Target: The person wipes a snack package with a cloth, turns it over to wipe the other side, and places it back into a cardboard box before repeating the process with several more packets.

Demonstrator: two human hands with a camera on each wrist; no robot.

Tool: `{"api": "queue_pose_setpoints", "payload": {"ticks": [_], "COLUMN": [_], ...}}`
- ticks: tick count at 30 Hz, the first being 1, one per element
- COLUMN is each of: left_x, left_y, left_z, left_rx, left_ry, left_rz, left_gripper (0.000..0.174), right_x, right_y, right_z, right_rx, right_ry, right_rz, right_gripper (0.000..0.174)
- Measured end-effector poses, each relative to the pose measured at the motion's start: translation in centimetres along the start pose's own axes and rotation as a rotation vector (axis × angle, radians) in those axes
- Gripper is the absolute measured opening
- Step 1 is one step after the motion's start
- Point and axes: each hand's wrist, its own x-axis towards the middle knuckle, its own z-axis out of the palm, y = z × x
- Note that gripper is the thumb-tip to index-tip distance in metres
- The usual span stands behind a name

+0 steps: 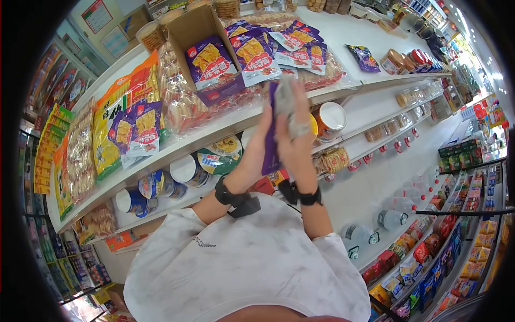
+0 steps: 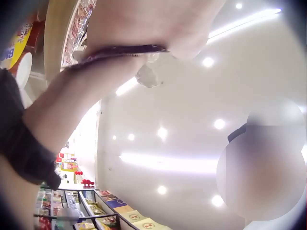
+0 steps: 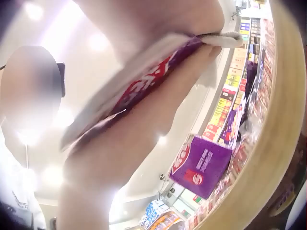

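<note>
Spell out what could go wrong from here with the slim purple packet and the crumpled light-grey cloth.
The slim purple packet is upright between the left hand and right hand, in front of the long white display shelf, so it could slip and drop past the edge. The crumpled light-grey cloth might brush the loose, overlapping purple-and-white packets close by and shift some.

Held packet [image 3: 148,81]: thin plastic film, printed, slightly glossy. Grey-white wad [image 1: 288,99]: soft, crumpled, matt, cloth-like; blurred. Open box [image 1: 185,29]: plain matt cardboard inside, smooth printed purple outside. Clear bags [image 1: 179,110] along shelf's near edge: shiny crinkled plastic. Shelf [image 1: 351,59]: smooth white top, pale wood-look edge. Shirt [image 1: 236,257]: matt cloth.
</note>
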Motion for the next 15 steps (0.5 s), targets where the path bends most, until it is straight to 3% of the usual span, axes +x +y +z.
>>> {"api": "queue_pose_setpoints", "payload": {"ticks": [1, 2, 4, 6, 9, 13, 14, 15], "left_x": [0.7, 0.6, 0.7, 1.7, 1.7, 0.7, 0.5, 0.8], "left_y": [0.3, 0.7, 1.9, 3.2, 2.2, 2.3, 2.5, 2.3], "left_z": [-0.5, -1.5, -2.3, -2.1, -1.2, -0.7, -0.8, -1.3], "left_rx": [-0.097, -0.012, 0.044, -0.018, -0.245, 0.023, 0.191, 0.302], "left_ry": [-0.016, -0.076, 0.001, 0.274, 0.102, 0.209, 0.26, 0.228], "left_rz": [0.099, 0.284, 0.408, 0.287, 0.294, 0.241, 0.272, 0.348], "left_gripper": [0.057, 0.057, 0.057, 0.058, 0.058, 0.063, 0.06, 0.056], "right_x": [-0.6, -2.2, -3.6, -3.8, -2.1, -2.0, -2.8, -3.3], "right_y": [-0.9, -1.4, -1.7, -1.8, -0.9, 0.4, 0.5, 1.1], "right_z": [0.8, 1.3, 1.8, 2.0, 1.7, -1.6, -1.4, -1.3], "right_rx": [-0.016, 0.003, 0.016, 0.003, 0.306, 0.81, 0.869, 0.701], "right_ry": [-0.065, -0.174, -0.287, -0.296, -0.126, -0.035, 0.016, -0.015], "right_rz": [-0.1, -0.125, -0.169, -0.207, 0.171, 0.811, 0.776, 0.67], "right_gripper": [0.055, 0.058, 0.059, 0.059, 0.054, 0.051, 0.052, 0.051]}}
